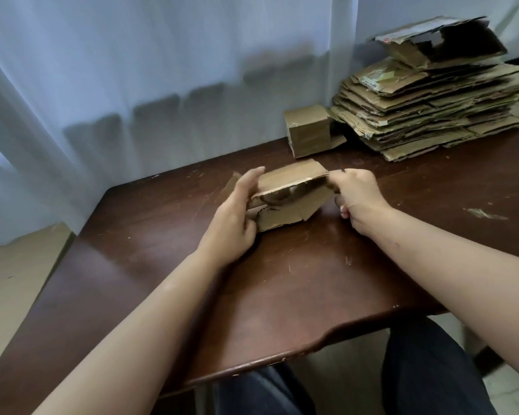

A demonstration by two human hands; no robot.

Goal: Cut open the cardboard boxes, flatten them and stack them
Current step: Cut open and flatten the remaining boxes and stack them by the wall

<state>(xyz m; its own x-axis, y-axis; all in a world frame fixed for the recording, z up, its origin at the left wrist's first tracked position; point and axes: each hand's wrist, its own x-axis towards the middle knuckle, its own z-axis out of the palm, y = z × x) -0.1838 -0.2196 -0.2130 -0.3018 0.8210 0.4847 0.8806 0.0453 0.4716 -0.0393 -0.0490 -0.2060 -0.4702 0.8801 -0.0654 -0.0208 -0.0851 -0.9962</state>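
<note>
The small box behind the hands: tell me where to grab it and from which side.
Take the small box across its two upright side faces, coming down from above and in front. It stands closed on the table, so its top is free. The stack crowds its right side and a loose flap sticks out there, so a straight sideways approach from the right looks awkward.

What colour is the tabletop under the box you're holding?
Dark reddish-brown wood table, scuffed with pale scratches; head view shows it.

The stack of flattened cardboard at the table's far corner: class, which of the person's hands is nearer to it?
Right. The right hand holds the box at the end facing the stack; the left hand grips the box's opposite end, farther away.
</note>
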